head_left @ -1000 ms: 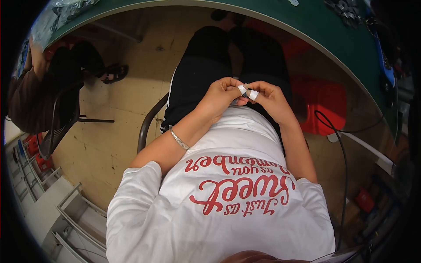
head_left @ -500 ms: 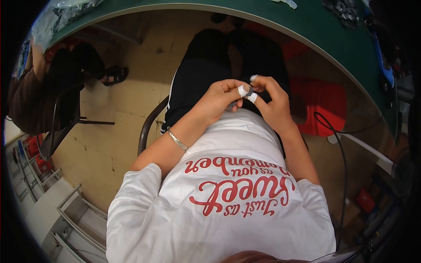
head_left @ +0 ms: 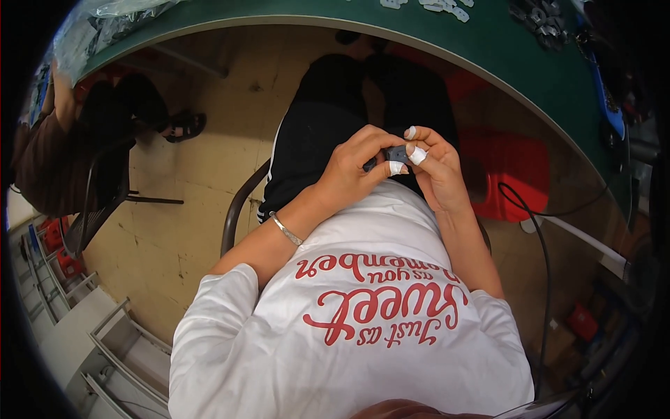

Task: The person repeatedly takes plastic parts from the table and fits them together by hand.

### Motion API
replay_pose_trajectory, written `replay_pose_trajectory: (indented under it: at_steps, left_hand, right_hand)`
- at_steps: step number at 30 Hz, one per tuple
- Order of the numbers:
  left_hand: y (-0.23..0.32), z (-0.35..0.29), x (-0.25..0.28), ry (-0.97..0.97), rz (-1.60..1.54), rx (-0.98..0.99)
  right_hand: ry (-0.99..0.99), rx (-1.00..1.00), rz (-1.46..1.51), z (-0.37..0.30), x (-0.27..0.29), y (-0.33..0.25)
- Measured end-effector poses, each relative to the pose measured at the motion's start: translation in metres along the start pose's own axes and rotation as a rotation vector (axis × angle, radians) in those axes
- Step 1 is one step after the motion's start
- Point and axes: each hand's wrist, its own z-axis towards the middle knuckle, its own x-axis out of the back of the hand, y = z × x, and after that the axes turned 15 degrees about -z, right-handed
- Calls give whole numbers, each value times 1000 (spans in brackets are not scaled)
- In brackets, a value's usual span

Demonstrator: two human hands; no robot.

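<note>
Above my lap, a small dark grey plastic part (head_left: 397, 154) is gripped between my two hands. My left hand (head_left: 349, 167) closes on it from the left, thumb along its near side. A second dark bit (head_left: 370, 164) shows under the left fingers; I cannot tell whether it belongs to the same part. From the right, my right hand (head_left: 438, 166) pinches the part's right end, its thumb pressed on top. White wraps cover both thumb tips and a right fingertip. The fingers hide much of the part.
Ahead curves a green table (head_left: 293, 15) with pale small pieces (head_left: 443, 7), a heap of dark parts (head_left: 543, 21) and a plastic bag (head_left: 91, 31). A red stool (head_left: 516, 171) and a black cable (head_left: 549, 279) are at right. Another person (head_left: 49, 164) sits at far left.
My right thumb has moved onto the part, and my left thumb has shifted to its near side. More of the grey part shows. The view has tipped slightly, revealing more pale pieces on the table.
</note>
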Motion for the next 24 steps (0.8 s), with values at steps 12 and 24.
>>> replay_pose_trajectory:
  at_steps: [12, 24]
  left_hand:
    - [69, 58, 42, -100, 334, -436]
    - [146, 146, 122, 179, -557, 54]
  right_hand:
    - [15, 297, -496, 7, -31, -86]
    - [767, 697, -1685, 117, 41, -159]
